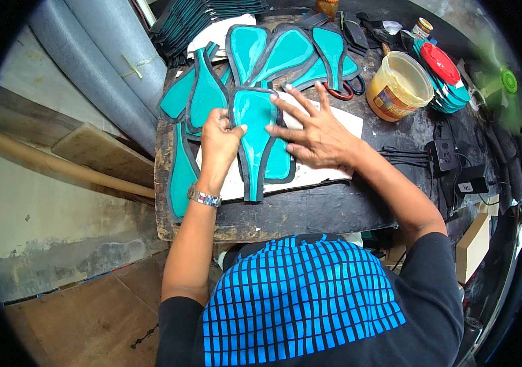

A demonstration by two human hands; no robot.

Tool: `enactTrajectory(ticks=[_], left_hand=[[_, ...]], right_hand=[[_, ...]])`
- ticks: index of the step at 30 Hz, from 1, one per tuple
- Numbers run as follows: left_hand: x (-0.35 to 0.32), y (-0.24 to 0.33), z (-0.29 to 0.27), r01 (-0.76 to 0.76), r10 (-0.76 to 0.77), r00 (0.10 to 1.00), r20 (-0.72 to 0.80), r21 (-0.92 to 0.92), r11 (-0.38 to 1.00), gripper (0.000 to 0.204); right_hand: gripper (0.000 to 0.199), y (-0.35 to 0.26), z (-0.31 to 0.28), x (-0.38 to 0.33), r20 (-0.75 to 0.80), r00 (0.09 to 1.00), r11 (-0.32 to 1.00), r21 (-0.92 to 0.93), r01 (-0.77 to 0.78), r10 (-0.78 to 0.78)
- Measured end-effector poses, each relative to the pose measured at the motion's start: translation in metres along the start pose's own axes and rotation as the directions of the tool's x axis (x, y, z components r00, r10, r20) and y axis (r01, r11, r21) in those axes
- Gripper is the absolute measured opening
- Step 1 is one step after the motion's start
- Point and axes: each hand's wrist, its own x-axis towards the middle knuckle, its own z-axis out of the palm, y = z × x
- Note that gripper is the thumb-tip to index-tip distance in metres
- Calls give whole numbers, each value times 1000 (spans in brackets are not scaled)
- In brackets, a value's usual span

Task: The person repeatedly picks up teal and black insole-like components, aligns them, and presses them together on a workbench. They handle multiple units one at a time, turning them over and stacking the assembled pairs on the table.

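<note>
Head view. One dark wooden table (310, 214), centre of the frame. On it:

- Teal paddle-shaped pieces with dark borders: about nine lying flat in view, fanned across the upper centre and down the table's left edge, some overlapping so the count is not certain; one more, the teal piece (255, 137), lies at the centre on a white sheet (340, 122).
- One stack of similar pieces (206, 18), top of the frame.
- One yellow plastic tub (398, 85), upper right, open.
- One red round lid (439, 63) on a pile of teal discs, right of the tub.
- One pair of scissors (346, 92), handles showing, left of the tub.

Left hand (219, 137): curled, fingers and thumb pinching the centre piece's left border; one metal wristwatch (204, 197) on the wrist.

Right hand (313, 131): flat, fingers spread wide, pressing on the same piece's right side and the white sheet.
</note>
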Motion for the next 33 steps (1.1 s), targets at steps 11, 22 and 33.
enactTrajectory(ticks=[11,22,33], left_hand=[[19,-2,14,-203,223,975,5,434,878,53],[-6,13,21,-412,533,796,287,902,131,56],[-7,11,19,-437,496,803,331,892,112,52]], right_hand=[[50,10,17,11,-12,979,976,-69,-206,205],[47,-11,2,4,39,991,991,-46,-126,127],[46,-21,0,4,44,996,997,12,-74,73]])
